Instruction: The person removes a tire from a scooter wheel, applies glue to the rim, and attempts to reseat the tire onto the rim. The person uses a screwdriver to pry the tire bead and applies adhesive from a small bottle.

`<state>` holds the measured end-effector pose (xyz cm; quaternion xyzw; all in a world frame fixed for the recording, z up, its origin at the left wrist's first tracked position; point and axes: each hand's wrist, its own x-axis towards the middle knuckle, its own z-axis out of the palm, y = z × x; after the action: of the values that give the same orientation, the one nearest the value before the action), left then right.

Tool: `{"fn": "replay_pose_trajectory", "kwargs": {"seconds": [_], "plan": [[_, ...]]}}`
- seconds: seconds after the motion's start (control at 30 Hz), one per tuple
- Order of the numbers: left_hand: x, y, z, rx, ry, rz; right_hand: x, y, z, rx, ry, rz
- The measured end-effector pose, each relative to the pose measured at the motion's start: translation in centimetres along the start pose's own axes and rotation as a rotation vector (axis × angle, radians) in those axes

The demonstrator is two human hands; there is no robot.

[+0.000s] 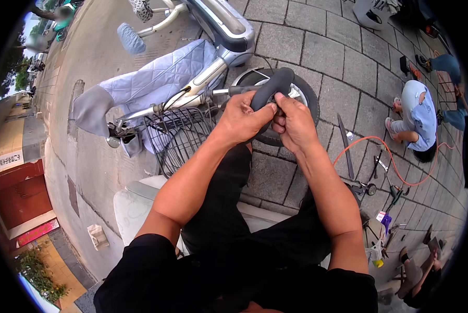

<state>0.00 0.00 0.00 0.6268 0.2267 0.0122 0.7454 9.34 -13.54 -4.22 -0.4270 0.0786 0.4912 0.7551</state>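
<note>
Both my hands grip a black rubber inner tube (pixel 281 82) in front of me, its thick loop bulging above my fingers. My left hand (pixel 240 116) is closed round the tube's left side, thumb pointing right. Thumb to thumb with it, my right hand (pixel 295 117) pinches the tube with its fingers curled in. Whatever lies between the thumbs is too small to make out. Just behind the tube is the wheel (pixel 311 99) of an electric bike, with a dark tyre and a silver hub part, partly hidden by my hands.
The tipped bike frame (pixel 234 36), a quilted grey cover (pixel 161 68) and a black wire basket (pixel 179 138) lie ahead and left. To the right are a long dark strip (pixel 345 146), an orange hose (pixel 369 138), scattered tools (pixel 395 193) and a crouching person (pixel 419 115).
</note>
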Motion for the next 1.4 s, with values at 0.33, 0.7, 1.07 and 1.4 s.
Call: {"fn": "replay_pose_trajectory", "kwargs": {"seconds": [0.33, 0.7, 1.07, 1.4], "plan": [[0.9, 0.1, -2.3, -0.131, 0.007, -0.089, -1.2, -3.2, -1.2, -0.655, 0.114, -0.309], [0.6, 0.7, -0.9, -0.058, 0.022, -0.069, -4.5, -2.1, -1.3, -1.399, 0.129, -1.358], [0.8, 0.3, -1.2, -0.119, 0.029, -0.077, -2.6, -2.6, -1.1, -1.066, 0.004, -0.869], [1.1, 0.1, -1.8, -0.062, 0.032, -0.063, -2.4, -3.3, -0.7, -0.989, 0.017, -0.630]]}}
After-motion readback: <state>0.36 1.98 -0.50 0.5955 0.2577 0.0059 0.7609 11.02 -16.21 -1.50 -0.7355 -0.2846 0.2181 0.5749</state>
